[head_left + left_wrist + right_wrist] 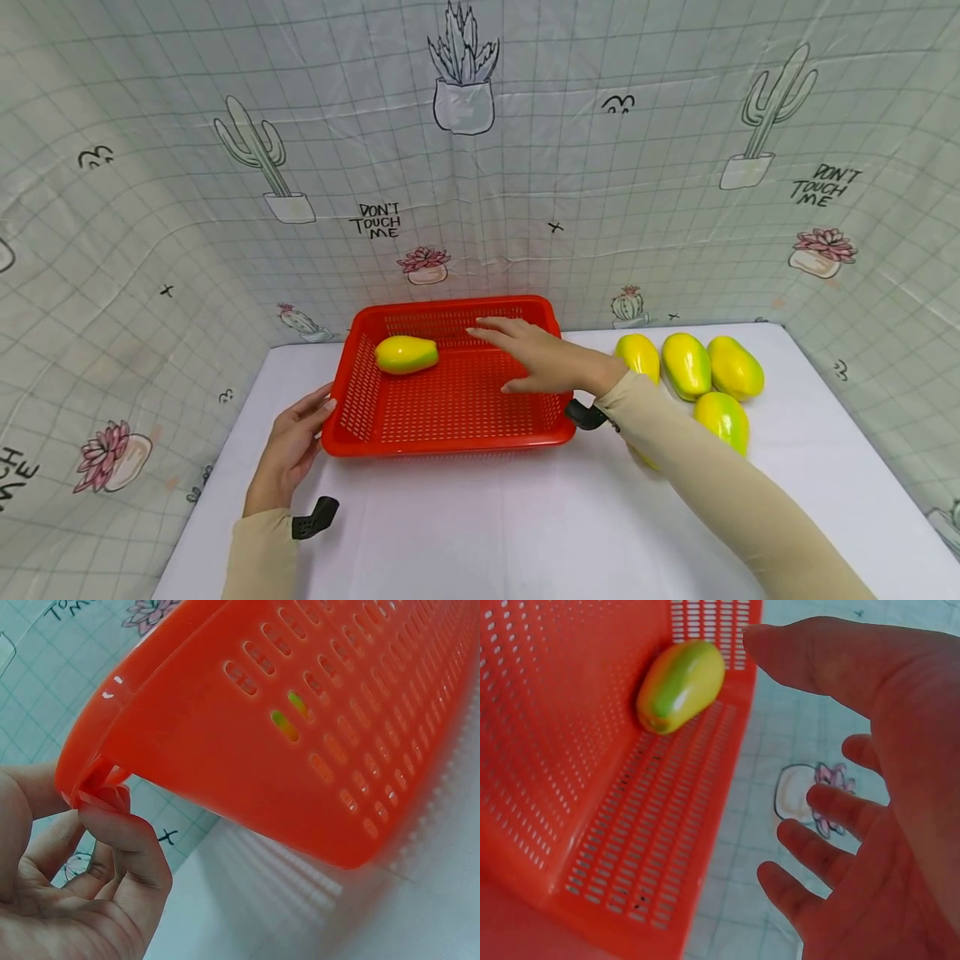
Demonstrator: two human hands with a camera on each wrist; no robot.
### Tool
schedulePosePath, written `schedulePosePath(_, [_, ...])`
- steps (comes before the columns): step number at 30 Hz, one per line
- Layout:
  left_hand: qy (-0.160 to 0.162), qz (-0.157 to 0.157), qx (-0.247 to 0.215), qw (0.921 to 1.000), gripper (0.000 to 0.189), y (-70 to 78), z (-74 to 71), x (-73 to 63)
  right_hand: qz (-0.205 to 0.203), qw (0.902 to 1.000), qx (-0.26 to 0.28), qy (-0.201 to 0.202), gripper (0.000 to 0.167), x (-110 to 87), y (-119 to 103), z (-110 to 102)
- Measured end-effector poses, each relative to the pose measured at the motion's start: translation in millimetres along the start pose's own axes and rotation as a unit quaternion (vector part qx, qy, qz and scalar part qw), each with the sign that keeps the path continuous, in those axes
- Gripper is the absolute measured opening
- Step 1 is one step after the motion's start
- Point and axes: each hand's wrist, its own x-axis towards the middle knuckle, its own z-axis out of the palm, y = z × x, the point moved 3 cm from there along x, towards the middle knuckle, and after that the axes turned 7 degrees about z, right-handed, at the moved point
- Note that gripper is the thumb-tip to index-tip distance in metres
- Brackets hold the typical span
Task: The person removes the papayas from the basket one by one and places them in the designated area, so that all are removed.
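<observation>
A red plastic basket (450, 446) with slotted walls stands on the table. Inside it, near the back left, lies one glossy yellow-green papaya (405, 355), also visible in the right wrist view as a papaya (681, 686) against the basket wall. My left hand (291, 442) pinches the basket's left rim between thumb and curled fingers, as the left wrist view shows with the hand (112, 877) at the rim. Over the right part of the basket hovers my right hand (543, 354), its fingers extended and apart, holding nothing.
Several more papayas (686, 367) lie on the white table (480, 533) to the right of the basket, one partly hidden under my right forearm. A patterned cloth (510, 183) hangs behind the table and along its sides.
</observation>
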Motion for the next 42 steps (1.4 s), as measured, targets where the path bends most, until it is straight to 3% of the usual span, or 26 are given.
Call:
schedulePosePath(16, [0.007, 0.000, 0.002, 1.0000, 0.057, -0.5, -1.6, -0.5, -0.006, 0.9981, -0.038, -0.048, 0.087, 40.6, -5.7, 20.6])
schedulePosePath(42, [0.002, 0.007, -0.004, 1.0000, 0.057, 0.8, -0.4, 0.4, 0.024, 0.9926, -0.046, -0.110, 0.084, 90.6, -8.3, 44.6])
